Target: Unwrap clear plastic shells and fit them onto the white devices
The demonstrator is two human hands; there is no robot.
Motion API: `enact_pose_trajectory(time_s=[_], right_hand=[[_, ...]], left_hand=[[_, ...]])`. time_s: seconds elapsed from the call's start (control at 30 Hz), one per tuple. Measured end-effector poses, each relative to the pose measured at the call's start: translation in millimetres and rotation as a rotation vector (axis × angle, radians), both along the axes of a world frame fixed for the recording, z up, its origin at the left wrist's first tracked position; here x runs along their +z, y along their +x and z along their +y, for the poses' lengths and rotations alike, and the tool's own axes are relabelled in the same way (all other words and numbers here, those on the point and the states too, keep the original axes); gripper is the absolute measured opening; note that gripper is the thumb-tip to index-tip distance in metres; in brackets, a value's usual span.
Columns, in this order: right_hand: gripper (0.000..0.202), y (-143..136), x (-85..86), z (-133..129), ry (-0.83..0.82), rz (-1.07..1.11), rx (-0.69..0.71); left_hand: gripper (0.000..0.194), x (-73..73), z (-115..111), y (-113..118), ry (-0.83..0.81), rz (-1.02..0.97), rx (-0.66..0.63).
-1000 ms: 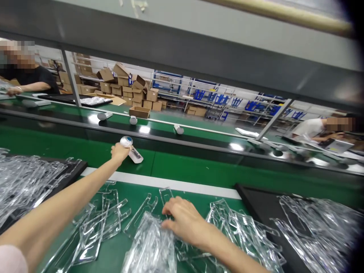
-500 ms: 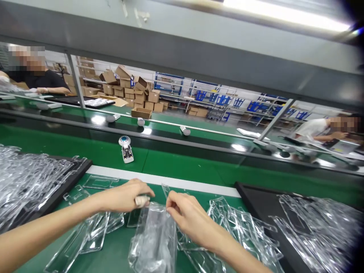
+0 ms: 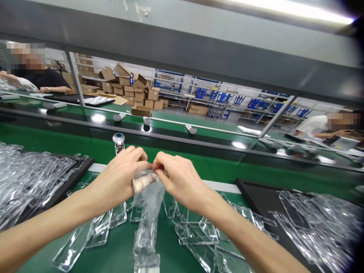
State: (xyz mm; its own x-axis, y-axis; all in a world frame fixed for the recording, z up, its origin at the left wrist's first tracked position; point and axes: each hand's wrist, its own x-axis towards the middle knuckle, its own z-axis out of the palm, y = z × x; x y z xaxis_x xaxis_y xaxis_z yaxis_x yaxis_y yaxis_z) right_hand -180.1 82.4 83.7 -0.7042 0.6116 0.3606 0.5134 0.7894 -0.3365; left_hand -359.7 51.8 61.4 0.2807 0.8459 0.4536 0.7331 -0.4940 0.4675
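A clear plastic bag (image 3: 149, 216) hangs lengthwise in front of me, crumpled and narrow. Its upper edge is pinched between the fingertips of my left hand (image 3: 121, 172) and my right hand (image 3: 179, 180), which almost touch each other. A whitish wrap covers one finger of my left hand. Whether anything lies inside the bag, I cannot tell. Loose clear plastic shells lie on the green table on both sides: some beneath my left forearm (image 3: 71, 246), others by my right forearm (image 3: 196, 233). Behind my left hand stands a white handheld device (image 3: 118, 139) with a blue-marked round head, partly hidden.
Black trays heaped with clear shells flank me, one left (image 3: 88, 163) and one right (image 3: 256, 197). Beyond runs a dark conveyor belt (image 3: 165, 134) carrying white devices. A grey beam (image 3: 182, 45) crosses overhead. Co-workers sit at far left and far right.
Both hands have risen and drawn together, lifting the bag's top edge away from me. The bag now looks narrower, and my left hand covers part of the white device.
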Motion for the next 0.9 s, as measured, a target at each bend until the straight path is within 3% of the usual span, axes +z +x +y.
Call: enact_pose_trajectory(time_s=[0.17,0.33,0.5,0.6,0.77,0.9], right_hand=[[0.015,-13.1,-9.5,3.1,-0.13,0.152,0.054],[0.013,-14.8,-19.6,15.8,-0.487,0.239,0.113],[0.017,-2.2,-21.8,29.5,-0.719,0.319,0.119],[0.02,-1.1,-21.0,24.5,-0.614,0.288,0.096],[0.02,-5.4,-15.3,3.2,-0.232,0.107,0.052],[0.017,-4.8,-6.4,-1.4,-0.167,0.155,0.079]], left_hand=[[0.039,4.3,0.6,-10.3,-0.013,0.102,0.039],[0.034,3.7,0.3,-21.5,-0.261,0.191,0.047],[0.031,5.9,-4.7,-39.3,-0.333,0.102,0.083],[0.033,7.5,-5.5,-46.8,-0.395,-0.008,0.09],[0.032,4.7,-10.5,-46.1,-0.279,0.09,0.18],[0.032,15.5,-26.3,-44.2,-0.206,-0.033,0.243]])
